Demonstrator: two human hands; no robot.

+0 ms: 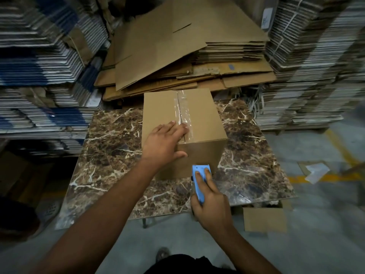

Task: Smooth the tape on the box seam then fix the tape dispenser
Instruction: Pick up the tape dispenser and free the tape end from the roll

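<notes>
A closed brown cardboard box stands on a marble-patterned table top. Clear tape runs along the box's top seam, wrinkled in places. My left hand lies flat on the near end of the box top, fingertips on the tape, thumb over the front face. My right hand holds a blue tape dispenser just in front of the box's front face, with two fingers laid along its top. The roll of tape in the dispenser is hidden.
Flattened brown cartons are piled behind the box. Tall stacks of folded white and blue cartons rise at left, and another stack at right. A small open carton sits under the table's right edge on the grey floor.
</notes>
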